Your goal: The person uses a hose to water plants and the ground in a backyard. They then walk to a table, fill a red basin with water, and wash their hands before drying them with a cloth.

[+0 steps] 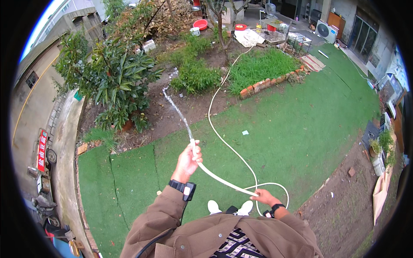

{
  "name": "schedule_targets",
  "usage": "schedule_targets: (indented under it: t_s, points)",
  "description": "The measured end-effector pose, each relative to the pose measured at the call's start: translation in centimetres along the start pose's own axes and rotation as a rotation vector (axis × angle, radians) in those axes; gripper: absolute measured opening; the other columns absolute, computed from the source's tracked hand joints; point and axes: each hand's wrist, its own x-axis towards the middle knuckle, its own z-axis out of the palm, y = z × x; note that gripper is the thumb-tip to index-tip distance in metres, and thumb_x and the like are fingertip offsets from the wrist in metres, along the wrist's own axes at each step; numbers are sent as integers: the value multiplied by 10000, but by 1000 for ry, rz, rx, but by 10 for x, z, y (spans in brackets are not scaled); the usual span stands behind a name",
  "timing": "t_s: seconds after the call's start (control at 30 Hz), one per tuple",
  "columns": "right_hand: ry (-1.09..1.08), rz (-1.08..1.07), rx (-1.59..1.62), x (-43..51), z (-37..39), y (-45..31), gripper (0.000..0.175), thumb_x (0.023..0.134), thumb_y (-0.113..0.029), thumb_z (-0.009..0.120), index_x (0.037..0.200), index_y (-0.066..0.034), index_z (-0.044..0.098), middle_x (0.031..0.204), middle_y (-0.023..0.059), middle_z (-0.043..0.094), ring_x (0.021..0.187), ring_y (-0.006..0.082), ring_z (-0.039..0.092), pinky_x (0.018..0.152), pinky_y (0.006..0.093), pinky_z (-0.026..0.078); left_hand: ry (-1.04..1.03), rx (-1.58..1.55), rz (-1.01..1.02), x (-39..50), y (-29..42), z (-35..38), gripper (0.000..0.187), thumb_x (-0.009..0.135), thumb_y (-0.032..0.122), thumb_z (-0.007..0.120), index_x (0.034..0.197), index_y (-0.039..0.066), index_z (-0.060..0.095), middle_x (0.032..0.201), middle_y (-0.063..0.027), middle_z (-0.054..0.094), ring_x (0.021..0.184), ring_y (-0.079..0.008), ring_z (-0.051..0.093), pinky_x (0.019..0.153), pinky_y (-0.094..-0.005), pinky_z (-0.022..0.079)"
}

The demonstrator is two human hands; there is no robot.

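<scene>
My left hand (187, 161) is closed around a white garden hose (222, 182) just behind its mouth. From that end a stream of water (177, 108) arcs forward onto bare soil (161, 113). Lower and to the right, my right hand (266, 197) grips the same hose farther back. Beyond that grip the hose loops beside my feet, then winds away over the green artificial turf (306, 122) towards the paved yard. Both my wrists carry black straps. My white shoes (229, 207) stand on the turf.
A broad-leaved shrub (119, 80) grows left of the water. Leafy low plants (196, 75) and a grass patch edged with bricks (264, 84) lie ahead. A slim tree trunk (222, 35) rises behind. Potted plants (376, 146) stand at right; a concrete path (66, 154) runs along the left.
</scene>
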Motion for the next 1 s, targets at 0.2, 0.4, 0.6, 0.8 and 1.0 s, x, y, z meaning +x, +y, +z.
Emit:
schedule_targets:
  t_s: [0.2,0.4,0.6,0.8,1.0]
  points:
    - [268,125,221,-71,-45,30,301,745,-302,732,746,-45,576,670,48,570,622,145,510,580,305,427,12,-30,23,33,-63,23,157,968,234,415,1042,127,502,736,2,510,493,-78,382,491,-240,364]
    - [396,116,254,-98,-87,44,238,749,-241,731,729,-49,591,624,4,565,573,79,483,535,264,405,130,-66,75,68,-92,26,123,935,183,457,947,81,525,716,-7,525,508,-101,424,465,-243,371]
    - [400,98,234,-93,-112,39,247,737,-252,743,718,-50,602,610,1,567,566,77,482,522,268,405,349,4,124,96,-96,-15,81,907,161,465,884,91,498,641,19,464,427,-63,310,369,-210,242]
    - [460,140,211,-94,-120,52,250,713,-267,759,728,-55,627,638,30,611,585,90,533,548,272,441,477,167,12,136,-128,-44,96,919,171,396,901,107,465,644,8,425,411,-73,291,344,-226,235]
    - [506,258,224,-93,-125,47,242,703,-259,758,740,-50,643,666,51,630,593,129,561,570,297,462,604,156,-83,200,-160,-91,107,921,150,383,854,103,452,640,-10,459,422,-96,332,373,-233,304]
